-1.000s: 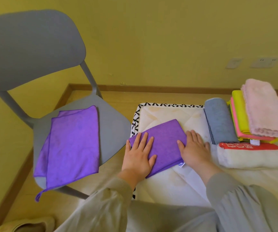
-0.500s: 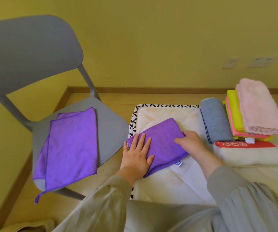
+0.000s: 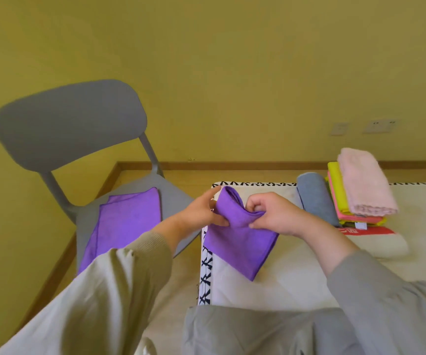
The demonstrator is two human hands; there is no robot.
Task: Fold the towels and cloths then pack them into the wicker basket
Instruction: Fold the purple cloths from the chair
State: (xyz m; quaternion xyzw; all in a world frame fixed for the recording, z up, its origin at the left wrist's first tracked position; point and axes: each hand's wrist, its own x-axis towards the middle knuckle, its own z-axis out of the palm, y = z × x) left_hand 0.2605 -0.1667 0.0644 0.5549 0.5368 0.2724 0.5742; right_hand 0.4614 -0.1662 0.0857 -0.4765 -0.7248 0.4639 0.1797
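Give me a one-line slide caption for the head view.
Left hand and right hand pinch a folded purple cloth over the quilted mat; another purple cloth lies on the grey chair.

Purple cloth (image 3: 237, 237), folded, top edge raised, centre; 2nd purple cloth (image 3: 127, 224) flat at left; folded towels (image 3: 365, 185) stacked far right.

Far-left purple cloth (image 3: 129, 221): lower end hidden by L sleeve (image 3: 109, 290). Red-band towel (image 3: 375, 243) print too small to read; mattress (image 3: 424, 201) cut off R.
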